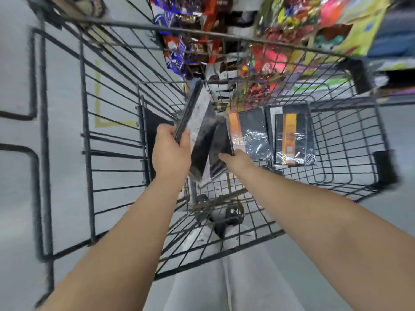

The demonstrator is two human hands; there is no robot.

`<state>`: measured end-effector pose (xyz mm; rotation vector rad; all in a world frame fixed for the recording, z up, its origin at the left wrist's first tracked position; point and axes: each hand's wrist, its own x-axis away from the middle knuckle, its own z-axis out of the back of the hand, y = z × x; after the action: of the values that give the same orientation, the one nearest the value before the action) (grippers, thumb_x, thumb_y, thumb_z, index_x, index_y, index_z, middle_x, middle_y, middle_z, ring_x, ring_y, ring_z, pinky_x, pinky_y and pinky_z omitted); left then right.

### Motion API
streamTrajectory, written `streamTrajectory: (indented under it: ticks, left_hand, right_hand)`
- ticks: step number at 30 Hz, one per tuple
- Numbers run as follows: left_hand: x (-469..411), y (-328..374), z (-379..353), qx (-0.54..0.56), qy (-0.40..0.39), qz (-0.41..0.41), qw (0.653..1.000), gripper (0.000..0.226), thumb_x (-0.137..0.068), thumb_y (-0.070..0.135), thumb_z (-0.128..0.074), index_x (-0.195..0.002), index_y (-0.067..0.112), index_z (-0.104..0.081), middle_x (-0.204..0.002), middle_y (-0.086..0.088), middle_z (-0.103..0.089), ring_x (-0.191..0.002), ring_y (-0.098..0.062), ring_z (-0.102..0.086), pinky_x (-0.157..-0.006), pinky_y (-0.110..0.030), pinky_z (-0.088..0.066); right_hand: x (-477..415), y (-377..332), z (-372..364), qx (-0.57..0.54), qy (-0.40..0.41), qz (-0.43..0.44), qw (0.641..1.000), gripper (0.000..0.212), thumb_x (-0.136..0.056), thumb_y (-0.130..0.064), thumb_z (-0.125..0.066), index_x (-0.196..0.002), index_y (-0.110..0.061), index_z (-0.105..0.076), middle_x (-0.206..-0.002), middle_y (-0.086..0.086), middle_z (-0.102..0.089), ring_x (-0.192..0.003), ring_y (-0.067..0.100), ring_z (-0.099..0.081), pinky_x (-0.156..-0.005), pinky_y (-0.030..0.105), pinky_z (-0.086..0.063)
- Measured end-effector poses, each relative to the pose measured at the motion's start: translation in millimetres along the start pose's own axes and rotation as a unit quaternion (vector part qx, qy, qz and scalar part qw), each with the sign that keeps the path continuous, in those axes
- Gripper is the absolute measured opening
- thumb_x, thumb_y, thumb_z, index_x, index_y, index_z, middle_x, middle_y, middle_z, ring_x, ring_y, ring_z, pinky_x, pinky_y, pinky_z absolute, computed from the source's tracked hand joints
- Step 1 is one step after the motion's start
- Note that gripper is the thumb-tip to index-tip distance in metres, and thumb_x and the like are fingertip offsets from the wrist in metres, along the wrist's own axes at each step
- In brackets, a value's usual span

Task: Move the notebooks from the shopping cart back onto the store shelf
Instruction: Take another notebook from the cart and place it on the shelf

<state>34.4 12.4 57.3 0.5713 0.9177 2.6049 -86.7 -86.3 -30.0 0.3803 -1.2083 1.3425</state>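
Two wrapped notebooks (269, 135) lie flat in the cart (336, 135); the left hand (171, 151) grips a dark stack (195, 122), the right hand (235, 157) clasps another notebook (221, 149).

Dark wire-metal cart (107, 90); notebooks (292, 140) in glossy, crinkled clear plastic wrap.
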Motion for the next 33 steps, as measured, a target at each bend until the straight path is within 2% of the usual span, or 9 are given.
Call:
streamTrajectory:
  ticks: [5, 10, 13, 15, 19, 23, 25, 29, 33]
  left_hand:
    - [27, 38, 25, 0.09, 0.003, 0.055, 0.994, 0.035, -0.091, 0.039, -0.058, -0.106, 0.008, -0.052, -0.071, 0.008, -0.049, -0.074, -0.022, -0.054, -0.067, -0.027, -0.035]
    - [44, 94, 34, 0.151, -0.029, 0.013, 0.988, 0.029, -0.09, 0.035, -0.061, -0.101, 0.01, -0.051, -0.084, 0.003, -0.051, -0.072, -0.016, -0.048, -0.068, -0.024, -0.036]
    - [51, 126, 24, 0.192, -0.047, -0.003, 0.98, 0.029, -0.087, 0.036, -0.064, -0.093, 0.011, -0.052, -0.075, 0.003, -0.052, -0.075, -0.021, -0.051, -0.068, -0.025, -0.045]
    - [59, 145, 12, 0.214, -0.066, -0.019, 0.974, 0.029, -0.086, 0.035, -0.065, -0.089, 0.01, -0.051, -0.073, 0.002, -0.051, -0.074, -0.021, -0.051, -0.068, -0.03, -0.042]
    - [87, 186, -22, 0.247, -0.108, -0.048, 0.962, 0.034, -0.085, 0.033, -0.068, -0.073, 0.012, -0.045, -0.065, 0.001, -0.043, -0.063, -0.019, -0.042, -0.061, -0.029, -0.036]
    - [132, 226, -62, 0.26, -0.113, -0.063, 0.957, 0.039, -0.083, 0.028, -0.07, -0.061, 0.016, -0.041, -0.059, 0.0, -0.035, -0.053, -0.017, -0.032, -0.052, -0.028, -0.024]
    - [152, 246, -85, 0.276, -0.111, -0.056, 0.953, 0.044, -0.082, 0.028, -0.071, -0.058, 0.021, -0.035, -0.059, 0.0, -0.032, -0.053, -0.019, -0.028, -0.055, -0.028, -0.022]
    - [186, 278, -129, 0.271, -0.101, -0.024, 0.957, 0.042, -0.079, 0.036, -0.07, -0.062, 0.023, -0.034, -0.061, 0.002, -0.037, -0.055, -0.019, -0.036, -0.056, -0.029, -0.029]
    - [210, 302, -164, 0.267, -0.106, -0.027, 0.957, 0.047, -0.083, 0.029, -0.069, -0.057, 0.019, -0.031, -0.059, -0.001, -0.035, -0.053, -0.019, -0.035, -0.056, -0.029, -0.029]
  right_hand:
    - [65, 2, 67, 0.002, 0.047, 0.048, 0.998, 0.052, -0.085, -0.046, -0.057, -0.121, -0.01, -0.055, -0.102, 0.011, -0.062, -0.094, 0.031, -0.061, -0.082, 0.037, -0.049]
    - [122, 23, 139, -0.046, 0.122, 0.058, 0.99, 0.066, -0.084, -0.056, -0.055, -0.132, -0.011, -0.049, -0.115, 0.012, -0.058, -0.108, 0.03, -0.056, -0.087, 0.038, -0.045]
    - [148, 41, 184, -0.066, 0.181, 0.079, 0.978, 0.066, -0.088, -0.052, -0.055, -0.138, -0.01, -0.043, -0.132, 0.013, -0.053, -0.118, 0.029, -0.051, -0.093, 0.035, -0.04]
    - [161, 54, 212, -0.085, 0.213, 0.091, 0.969, 0.071, -0.085, -0.054, -0.057, -0.14, -0.012, -0.041, -0.137, 0.01, -0.052, -0.117, 0.024, -0.051, -0.093, 0.034, -0.038]
    - [178, 88, 267, -0.124, 0.261, 0.119, 0.95, 0.049, -0.083, -0.054, -0.059, -0.109, -0.012, -0.058, -0.094, 0.004, -0.056, -0.088, 0.022, -0.054, -0.079, 0.033, -0.04]
    - [190, 129, 321, -0.154, 0.283, 0.155, 0.934, 0.031, -0.086, -0.046, -0.06, -0.08, -0.016, -0.06, -0.071, 0.001, -0.057, -0.074, 0.023, -0.056, -0.068, 0.031, -0.039]
    - [192, 153, 350, -0.167, 0.288, 0.15, 0.931, 0.03, -0.087, -0.045, -0.06, -0.072, -0.02, -0.054, -0.066, -0.002, -0.053, -0.067, 0.021, -0.053, -0.067, 0.031, -0.038]
    - [191, 195, 407, -0.176, 0.299, 0.163, 0.924, 0.032, -0.087, -0.044, -0.06, -0.076, -0.014, -0.06, -0.07, 0.003, -0.056, -0.07, 0.023, -0.054, -0.067, 0.032, -0.038]
    - [185, 224, 454, -0.221, 0.311, 0.165, 0.91, 0.033, -0.088, -0.039, -0.061, -0.063, -0.021, -0.048, -0.062, -0.001, -0.049, -0.066, 0.022, -0.048, -0.067, 0.031, -0.035]
